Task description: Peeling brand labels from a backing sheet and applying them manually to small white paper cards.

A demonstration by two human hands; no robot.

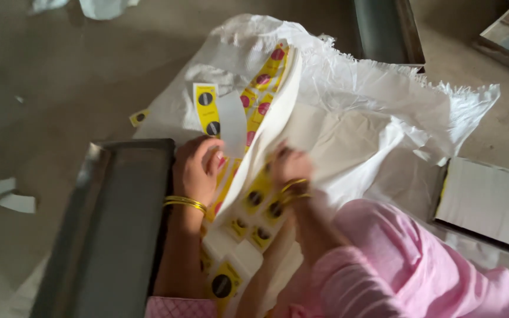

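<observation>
**Two hands on a curled label sheet**

The left hand [197, 168] has its fingers curled half shut over the left edge of the sheet [266, 126], thumb and fingertips pressing on the paper near a strip of yellow labels. The right hand [290, 165] is blurred; its fingers look bent and closed on the sheet's lower right side, though how tightly they grip I cannot tell. Each wrist carries thin gold bangles [185, 203] — two at least on the left, about the same on the right.

The sheet is one long white backing, standing up between the hands and bowed so its top curls away toward the far side. It carries yellow labels with dark or red round spots: a row runs up the lifted part, and more lie flat below the wrists, near the person's lap. One loose strip [206, 109] with two dark spots lies just left of the sheet, and one single label [139, 117] lies apart at the sack's edge.

Everything rests on one white woven sack [384, 94] spread over the floor. A dark metal tray [113, 224] sits touching the left forearm. One flat white box [490, 203] lies to the right, and two paper scraps [4, 195] lie on the floor at far left. Pink sleeves [384, 265] fill the lower right.
</observation>
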